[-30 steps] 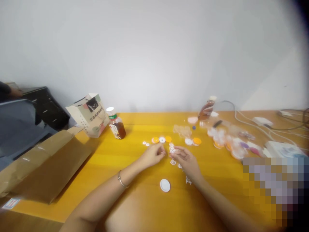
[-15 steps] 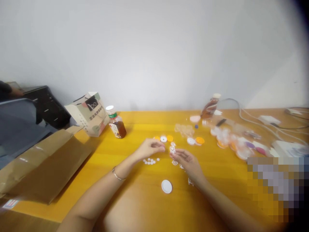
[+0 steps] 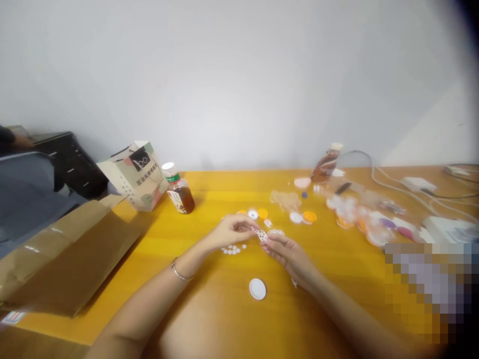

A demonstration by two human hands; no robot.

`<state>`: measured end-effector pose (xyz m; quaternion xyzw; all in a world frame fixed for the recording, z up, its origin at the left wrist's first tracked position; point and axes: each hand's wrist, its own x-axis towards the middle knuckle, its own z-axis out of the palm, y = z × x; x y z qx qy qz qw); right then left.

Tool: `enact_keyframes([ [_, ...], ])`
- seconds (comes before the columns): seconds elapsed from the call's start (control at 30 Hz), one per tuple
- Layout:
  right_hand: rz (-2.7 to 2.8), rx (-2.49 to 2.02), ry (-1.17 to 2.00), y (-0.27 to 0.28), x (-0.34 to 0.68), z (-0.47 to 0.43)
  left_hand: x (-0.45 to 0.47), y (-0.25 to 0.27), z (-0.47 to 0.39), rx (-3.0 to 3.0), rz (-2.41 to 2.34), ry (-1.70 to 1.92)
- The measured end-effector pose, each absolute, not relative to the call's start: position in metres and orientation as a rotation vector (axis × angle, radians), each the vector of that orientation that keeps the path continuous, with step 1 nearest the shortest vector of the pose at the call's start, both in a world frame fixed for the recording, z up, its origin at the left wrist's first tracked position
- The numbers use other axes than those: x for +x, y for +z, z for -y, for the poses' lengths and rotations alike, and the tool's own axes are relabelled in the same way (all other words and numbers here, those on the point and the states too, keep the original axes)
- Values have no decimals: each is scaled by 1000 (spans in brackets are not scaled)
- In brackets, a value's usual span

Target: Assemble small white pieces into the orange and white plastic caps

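Head view, near to far. Nearest on the table [image 3: 209, 314]: a white lid [image 3: 258, 289], lying flat between my forearms; guess it's parked there to leave the middle free. A bit of white cutout [image 3: 294, 282] peeks out from under my right wrist, mostly hidden.

Next: small white discs [image 3: 231, 250] in a loose cluster just near of my left hand [image 3: 234, 229], probably grouped there for an easy reach.

White openwork piece [image 3: 262, 235] sits between my fingertips, raised over the table, mid-scene. Right hand [image 3: 290, 252] has its right end pinched, thumb against fingers, likely to steady it. Left thumb and fingers are nearly closed at its left end; too small to tell if they grip it or a separate part. Pinch grip fits something this thin, I'd say.

Just far of the right fingers: another openwork part [image 3: 277, 232], partly covered. Beyond, orange lid [image 3: 263, 213] and white round part [image 3: 253, 214] side by side. Farther right, clear cups [image 3: 286, 200], then a bottle [image 3: 326, 163] near the wall.
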<state>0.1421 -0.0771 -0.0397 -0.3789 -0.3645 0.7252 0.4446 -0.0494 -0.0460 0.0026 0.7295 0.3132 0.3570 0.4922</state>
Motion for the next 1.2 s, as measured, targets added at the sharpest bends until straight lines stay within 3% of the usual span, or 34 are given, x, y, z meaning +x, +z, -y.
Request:
enact_keyframes([
  [0.2,974,-941,1912,-32,142,83,-51,10,50,1994,-560,768],
  [0.73,1049,-978,1876,-34,142,84,-58,14,48,2011,-602,499],
  [1.03,1030,-967,1835,-35,141,82,-53,17,52,2084,-601,519],
  [1.2,997,-975,1764,-37,142,79,-47,8,52,2002,-741,733],
])
